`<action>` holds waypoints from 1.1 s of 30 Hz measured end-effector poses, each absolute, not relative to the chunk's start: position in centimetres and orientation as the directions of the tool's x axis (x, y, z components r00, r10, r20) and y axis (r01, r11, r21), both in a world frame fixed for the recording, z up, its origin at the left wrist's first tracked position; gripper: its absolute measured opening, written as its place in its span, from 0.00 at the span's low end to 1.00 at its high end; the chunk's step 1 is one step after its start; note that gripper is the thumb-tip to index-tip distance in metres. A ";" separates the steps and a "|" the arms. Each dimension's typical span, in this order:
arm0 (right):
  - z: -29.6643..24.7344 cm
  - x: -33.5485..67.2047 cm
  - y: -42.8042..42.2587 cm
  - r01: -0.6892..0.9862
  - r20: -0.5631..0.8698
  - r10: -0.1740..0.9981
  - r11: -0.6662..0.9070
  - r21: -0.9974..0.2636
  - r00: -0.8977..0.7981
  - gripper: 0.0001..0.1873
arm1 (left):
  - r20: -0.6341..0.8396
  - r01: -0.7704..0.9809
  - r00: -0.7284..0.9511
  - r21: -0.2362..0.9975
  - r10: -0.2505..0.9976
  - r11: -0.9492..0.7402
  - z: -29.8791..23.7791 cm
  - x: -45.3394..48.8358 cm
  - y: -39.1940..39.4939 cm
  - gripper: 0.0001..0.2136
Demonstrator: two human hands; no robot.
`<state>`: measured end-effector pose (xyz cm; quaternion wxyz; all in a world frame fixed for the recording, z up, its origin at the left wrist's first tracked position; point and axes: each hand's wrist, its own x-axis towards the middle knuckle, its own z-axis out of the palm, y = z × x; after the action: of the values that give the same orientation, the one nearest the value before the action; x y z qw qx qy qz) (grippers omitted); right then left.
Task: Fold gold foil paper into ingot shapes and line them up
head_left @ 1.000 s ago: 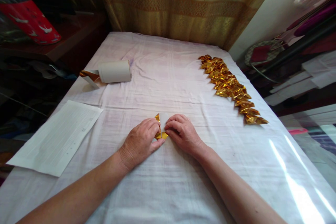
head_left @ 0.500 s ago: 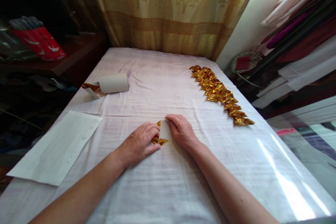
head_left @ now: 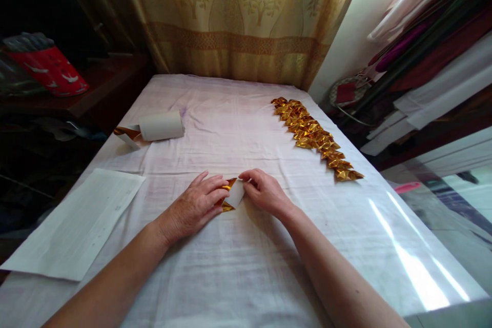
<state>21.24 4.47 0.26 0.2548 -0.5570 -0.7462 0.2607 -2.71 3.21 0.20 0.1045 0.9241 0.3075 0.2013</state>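
Observation:
A small piece of gold foil paper with a white back (head_left: 232, 196) lies on the white cloth (head_left: 246, 246) between my hands. My left hand (head_left: 191, 208) rests on its left part, fingers curled and pressing it down. My right hand (head_left: 264, 192) pinches its right edge between thumb and fingers. A long row of several folded gold paper pieces (head_left: 314, 137) runs along the right side of the cloth.
A white paper roll (head_left: 161, 125) with a gold strip end lies at the back left. A white sheet (head_left: 73, 223) lies at the front left. A curtain hangs behind; shelves and fabrics stand to the right, a red bag (head_left: 48, 69) on the left.
The paper's white flap has tilted and lowered between my hands. My left fingers have spread out over it. The view has shifted up and left.

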 end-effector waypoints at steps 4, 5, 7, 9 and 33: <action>-1.1 22.0 4.0 0.547 0.212 0.936 0.338 -0.766 -0.281 0.21 | 0.295 0.560 0.724 0.274 0.623 -0.782 0.3 -2.8 3.3 0.10; -1.4 22.1 3.9 0.518 0.248 0.924 0.371 -0.771 -0.292 0.22 | 0.280 0.560 0.734 0.267 0.619 -0.784 0.4 -2.9 3.3 0.09; -1.9 22.1 3.9 0.503 0.306 0.900 0.429 -0.750 -0.311 0.22 | 0.262 0.540 0.759 0.259 0.597 -0.801 0.6 -2.9 3.4 0.08; -2.2 22.0 4.3 0.536 0.336 0.886 0.461 -0.707 -0.319 0.21 | 0.256 0.517 0.774 0.275 0.580 -0.811 0.5 -2.9 3.4 0.08; 0.8 19.9 6.0 0.611 -0.124 0.963 0.049 -0.790 -0.238 0.27 | 0.300 0.614 0.731 0.104 0.613 -0.782 0.5 -2.9 3.2 0.07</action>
<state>19.93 5.98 0.84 0.2296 -0.5731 -0.6870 0.3832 -2.92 3.20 0.45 -0.0012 0.9302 0.3298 0.1609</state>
